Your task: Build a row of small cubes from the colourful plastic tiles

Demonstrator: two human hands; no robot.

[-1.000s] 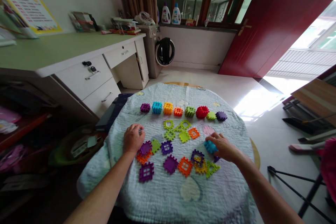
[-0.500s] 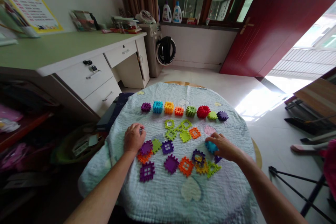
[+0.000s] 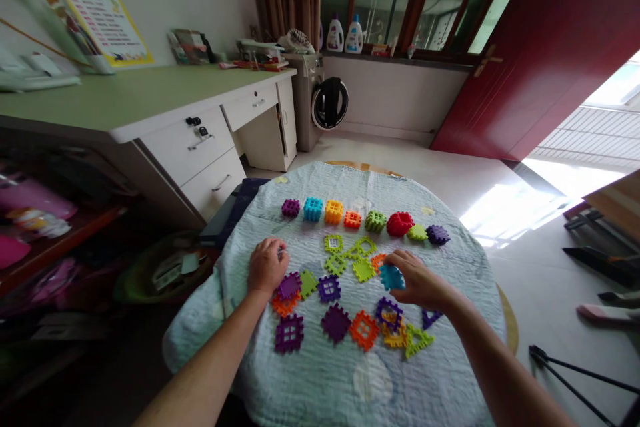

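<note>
On a round table under a pale blue quilted cloth (image 3: 345,380) lie many flat plastic interlocking tiles in purple, green, orange and yellow. My right hand (image 3: 417,281) pinches a blue tile (image 3: 391,276) just above the cloth, beside a green tile (image 3: 363,269). My left hand (image 3: 267,265) rests curled on the cloth at the left, its fingers closed round something small; purple (image 3: 290,285) and orange tiles lie against its wrist. Along the far side runs a row of assembled cubes: purple (image 3: 291,207), blue (image 3: 313,208), yellow (image 3: 333,211), orange, green, and a red piece (image 3: 400,223).
A white desk with a green top (image 3: 150,97) and drawers stands at the left. A small washing machine (image 3: 320,97) sits by the far wall, detergent bottles on the sill. A red door (image 3: 545,40) is open at the right. Clutter fills the dark shelves at the left.
My right hand has lifted the blue tile and carried it left, toward the green tiles in the middle. The camera has shifted a little. My left hand has stayed in place.
</note>
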